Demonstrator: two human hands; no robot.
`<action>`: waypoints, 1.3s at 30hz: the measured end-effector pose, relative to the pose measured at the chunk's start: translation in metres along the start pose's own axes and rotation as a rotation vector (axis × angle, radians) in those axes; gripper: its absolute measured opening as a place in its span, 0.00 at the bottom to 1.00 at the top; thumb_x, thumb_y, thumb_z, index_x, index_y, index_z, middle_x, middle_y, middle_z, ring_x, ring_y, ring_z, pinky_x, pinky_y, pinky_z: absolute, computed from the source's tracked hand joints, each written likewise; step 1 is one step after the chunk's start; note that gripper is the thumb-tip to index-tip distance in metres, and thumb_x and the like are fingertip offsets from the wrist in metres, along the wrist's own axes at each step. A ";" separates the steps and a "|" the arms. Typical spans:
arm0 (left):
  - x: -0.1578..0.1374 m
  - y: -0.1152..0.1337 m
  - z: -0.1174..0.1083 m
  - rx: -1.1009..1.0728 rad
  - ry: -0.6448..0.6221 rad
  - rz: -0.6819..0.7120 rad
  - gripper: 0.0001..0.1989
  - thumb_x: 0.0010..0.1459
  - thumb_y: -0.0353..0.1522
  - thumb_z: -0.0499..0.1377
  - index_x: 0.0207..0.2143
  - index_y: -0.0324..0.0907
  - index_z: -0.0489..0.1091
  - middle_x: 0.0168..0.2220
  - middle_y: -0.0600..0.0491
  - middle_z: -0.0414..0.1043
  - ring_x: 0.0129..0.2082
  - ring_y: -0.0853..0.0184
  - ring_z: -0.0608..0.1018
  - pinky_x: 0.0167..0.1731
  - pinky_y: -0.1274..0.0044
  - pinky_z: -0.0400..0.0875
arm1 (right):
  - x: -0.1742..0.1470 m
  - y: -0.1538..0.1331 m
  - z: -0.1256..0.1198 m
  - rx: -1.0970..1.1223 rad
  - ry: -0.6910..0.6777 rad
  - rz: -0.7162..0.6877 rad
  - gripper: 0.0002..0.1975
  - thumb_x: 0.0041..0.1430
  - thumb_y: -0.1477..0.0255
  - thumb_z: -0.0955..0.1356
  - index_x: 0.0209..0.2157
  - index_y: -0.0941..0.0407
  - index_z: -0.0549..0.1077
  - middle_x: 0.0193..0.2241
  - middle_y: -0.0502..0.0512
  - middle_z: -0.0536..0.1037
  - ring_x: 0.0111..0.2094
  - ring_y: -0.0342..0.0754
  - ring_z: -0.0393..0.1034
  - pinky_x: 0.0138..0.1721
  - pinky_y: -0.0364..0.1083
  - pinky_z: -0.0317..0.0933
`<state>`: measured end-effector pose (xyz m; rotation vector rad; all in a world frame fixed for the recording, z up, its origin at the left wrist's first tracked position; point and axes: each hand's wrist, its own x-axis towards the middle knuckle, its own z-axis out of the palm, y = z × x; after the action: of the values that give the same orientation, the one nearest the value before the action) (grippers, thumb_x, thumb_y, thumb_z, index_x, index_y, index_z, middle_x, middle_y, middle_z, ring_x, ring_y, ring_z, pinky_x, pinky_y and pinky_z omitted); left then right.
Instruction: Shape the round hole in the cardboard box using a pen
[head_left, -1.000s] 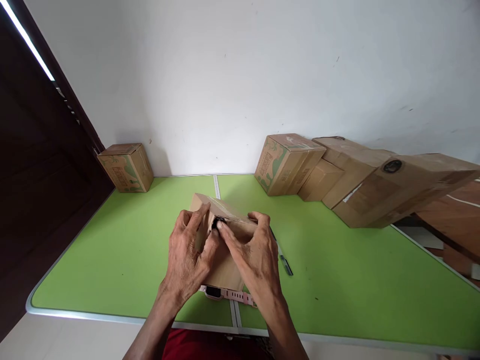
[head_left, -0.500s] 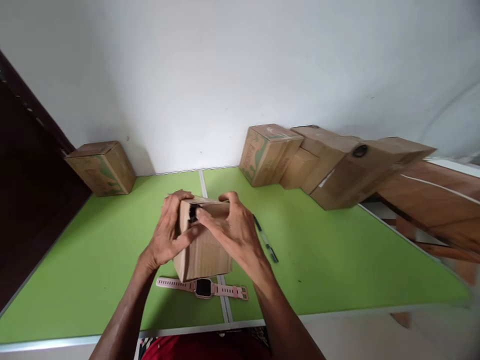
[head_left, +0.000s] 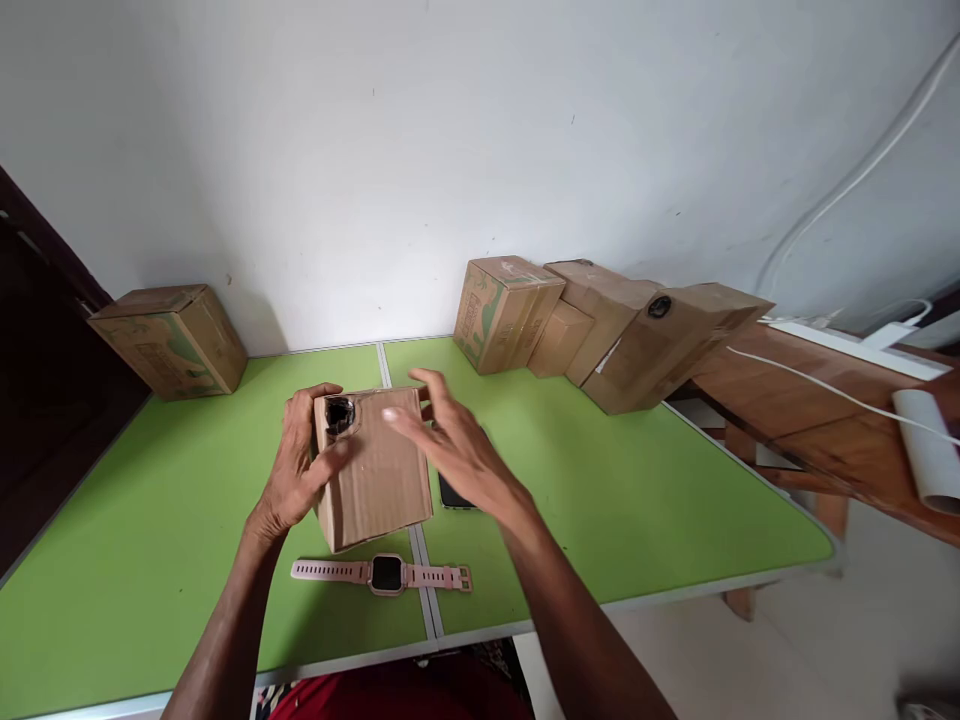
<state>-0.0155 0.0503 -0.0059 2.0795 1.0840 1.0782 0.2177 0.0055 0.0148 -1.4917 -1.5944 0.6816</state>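
A small cardboard box [head_left: 386, 480] is tilted up in front of me, with a ragged dark hole [head_left: 339, 415] in its upper left corner. My left hand [head_left: 300, 460] is closed on the box's left side, thumb on the front face and fingers over the top edge. At the upper right edge, my right hand [head_left: 457, 450] has its fingers apart; whether it touches the box I cannot tell. Below the box lies a pink-strapped smartwatch [head_left: 386, 574], laid out flat. A dark flat thing like a phone [head_left: 454, 496] is partly hidden under my right hand.
The green table [head_left: 637, 520] stands against a white wall. A printed carton [head_left: 169, 340] is at the back left. Several cartons [head_left: 510, 315] line the back right. Beyond the right edge are a wooden surface [head_left: 817, 400], a white cable and a white cardboard roll [head_left: 926, 450].
My right fingers have moved away from the hole, leaving it uncovered. The view has turned slightly right. The pen no longer shows, while the dark flat thing has come into view.
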 end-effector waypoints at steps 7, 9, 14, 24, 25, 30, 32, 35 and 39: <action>0.001 0.001 0.007 -0.084 -0.021 0.013 0.25 0.62 0.47 0.57 0.57 0.47 0.64 0.53 0.45 0.67 0.54 0.47 0.70 0.58 0.48 0.68 | -0.019 0.139 -0.057 -0.384 0.192 0.013 0.16 0.63 0.65 0.65 0.43 0.54 0.82 0.33 0.59 0.79 0.26 0.52 0.69 0.27 0.51 0.69; 0.001 0.001 0.011 -0.097 -0.016 0.025 0.26 0.60 0.48 0.58 0.57 0.47 0.65 0.51 0.45 0.68 0.54 0.48 0.71 0.58 0.49 0.70 | -0.023 0.162 -0.058 -0.396 0.127 -0.011 0.14 0.58 0.67 0.65 0.41 0.51 0.82 0.28 0.55 0.76 0.24 0.51 0.65 0.22 0.48 0.64; -0.001 0.001 0.009 -0.061 -0.001 0.012 0.28 0.58 0.48 0.58 0.57 0.46 0.66 0.52 0.45 0.70 0.55 0.48 0.72 0.59 0.52 0.70 | -0.017 0.187 -0.052 -0.335 0.011 -0.083 0.08 0.56 0.64 0.67 0.34 0.49 0.78 0.29 0.59 0.76 0.26 0.55 0.67 0.21 0.51 0.62; -0.010 -0.005 0.001 -0.077 0.042 -0.013 0.28 0.57 0.46 0.59 0.59 0.47 0.67 0.53 0.45 0.71 0.56 0.48 0.72 0.59 0.54 0.69 | -0.010 0.162 -0.101 -0.271 0.236 -0.058 0.13 0.55 0.53 0.70 0.23 0.44 0.73 0.22 0.56 0.74 0.17 0.47 0.60 0.25 0.54 0.53; -0.011 -0.006 0.001 -0.084 0.040 -0.013 0.28 0.57 0.46 0.59 0.59 0.47 0.67 0.54 0.45 0.71 0.56 0.48 0.72 0.59 0.55 0.69 | -0.011 0.151 -0.103 -0.279 0.320 -0.042 0.13 0.55 0.52 0.71 0.24 0.44 0.73 0.22 0.55 0.74 0.17 0.48 0.62 0.25 0.55 0.54; -0.012 -0.006 0.000 -0.112 0.033 -0.026 0.29 0.57 0.45 0.59 0.59 0.48 0.66 0.55 0.45 0.70 0.57 0.47 0.72 0.59 0.54 0.70 | -0.015 0.058 -0.056 0.296 0.596 -0.161 0.09 0.60 0.61 0.77 0.37 0.47 0.77 0.26 0.54 0.82 0.28 0.57 0.81 0.35 0.60 0.73; -0.012 -0.005 -0.001 -0.119 0.035 -0.032 0.28 0.57 0.45 0.59 0.59 0.47 0.65 0.55 0.45 0.69 0.57 0.48 0.72 0.59 0.54 0.70 | -0.017 0.017 -0.019 0.525 0.494 -0.312 0.07 0.61 0.64 0.77 0.38 0.49 0.79 0.30 0.51 0.84 0.30 0.55 0.82 0.35 0.58 0.75; -0.013 -0.003 -0.003 -0.129 0.039 -0.039 0.28 0.58 0.45 0.58 0.59 0.46 0.64 0.55 0.44 0.68 0.57 0.48 0.72 0.59 0.55 0.71 | -0.019 -0.022 0.032 0.665 0.365 -0.404 0.02 0.64 0.69 0.76 0.38 0.48 0.82 0.35 0.50 0.85 0.38 0.53 0.82 0.41 0.55 0.77; -0.015 -0.002 -0.005 -0.141 0.047 -0.047 0.29 0.58 0.44 0.58 0.60 0.46 0.64 0.55 0.44 0.68 0.58 0.49 0.72 0.62 0.54 0.69 | -0.020 -0.034 0.068 0.647 0.351 -0.487 0.06 0.67 0.74 0.74 0.41 0.47 0.82 0.40 0.50 0.84 0.49 0.51 0.79 0.54 0.55 0.73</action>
<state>-0.0262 0.0393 -0.0107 1.9180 1.0434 1.1517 0.1408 -0.0089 0.0048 -0.6681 -1.2286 0.5399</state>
